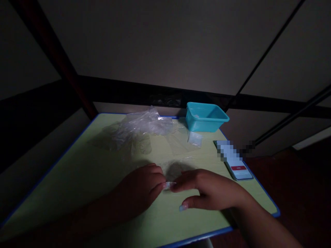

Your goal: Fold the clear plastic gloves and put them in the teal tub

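My left hand (146, 184) is closed just above the table, its thumb and curled fingers pinching one end of a small whitish piece of clear plastic (168, 185). On the other end of that plastic rest the fingertips of my right hand (207, 187). The right fingers are stretched out, and the thumb stands apart from them. Beyond both hands, a thin clear plastic bag (178, 168) lies flat, partly covered by shadow. A small white folded packet (194, 139) sits farther back, in front of a turquoise basket (205, 124).
A crumpled heap of clear plastic bags (144, 124) spreads over the back of the pale green table (85, 165), which has a blue edge. A phone (238, 168) with a lit screen lies by the right edge. Dark cabinet panels (160, 44) rise behind.
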Motion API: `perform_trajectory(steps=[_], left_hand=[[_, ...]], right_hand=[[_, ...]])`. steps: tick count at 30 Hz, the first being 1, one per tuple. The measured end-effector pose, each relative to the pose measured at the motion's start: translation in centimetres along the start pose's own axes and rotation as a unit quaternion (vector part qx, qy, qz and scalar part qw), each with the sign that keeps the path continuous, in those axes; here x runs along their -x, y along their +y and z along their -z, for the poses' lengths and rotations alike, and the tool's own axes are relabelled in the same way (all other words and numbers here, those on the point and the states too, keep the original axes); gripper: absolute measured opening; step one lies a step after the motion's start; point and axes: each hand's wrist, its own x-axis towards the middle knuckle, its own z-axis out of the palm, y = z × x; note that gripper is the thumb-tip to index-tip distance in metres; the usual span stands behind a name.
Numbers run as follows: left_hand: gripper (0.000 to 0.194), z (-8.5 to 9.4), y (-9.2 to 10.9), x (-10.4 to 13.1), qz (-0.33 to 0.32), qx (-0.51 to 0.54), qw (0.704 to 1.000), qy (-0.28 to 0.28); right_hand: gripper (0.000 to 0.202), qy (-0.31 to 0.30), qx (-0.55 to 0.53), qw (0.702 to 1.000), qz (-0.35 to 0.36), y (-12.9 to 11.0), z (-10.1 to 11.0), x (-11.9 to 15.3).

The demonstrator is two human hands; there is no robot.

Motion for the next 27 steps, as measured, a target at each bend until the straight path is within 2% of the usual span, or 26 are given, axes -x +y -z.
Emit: perform_trajectory(steps=[4, 8, 11, 13, 18, 24, 27], left_hand=[[0.030, 1.4, -1.5, -0.6, 0.037, 0.128, 0.990, -0.049], [0.035, 1.8, -3.6, -1.0, 0.165, 0.251, 0.947, -0.116], [0.034, 1.8, -4.7, -1.1, 0.229, 0.303, 0.918, -0.118], [0.032, 1.7, -5.0, -1.1, 0.240, 0.304, 0.916, -0.103], [0.025, 1.8, -5.0, -1.2, 0.236, 0.288, 0.924, -0.081], [0.021, 2.2, -5.9, -0.9, 0.222, 0.227, 0.947, -0.050], [0.019, 2.6, -6.5, -0.9, 0.217, 0.243, 0.944, -0.061]], right_hand=[[0.030, 0.026, -0.013, 0.999, -0.024, 0.6, 1.1, 0.5], [0.035, 0.084, -0.002, 0.994, -0.067, 1.7, 1.8, 0.8], [0.022, 0.121, -0.004, 0.985, -0.124, 3.0, 1.7, 0.4], [0.014, 0.135, -0.009, 0.977, -0.168, 3.8, 1.5, -0.1], [0.020, 0.122, 0.020, 0.959, -0.254, 4.9, 1.1, -1.2], [0.018, 0.147, 0.075, 0.948, -0.271, 4.6, 0.8, -1.3], [0.015, 0.148, 0.090, 0.946, -0.273, 4.5, 0.8, -1.2]])
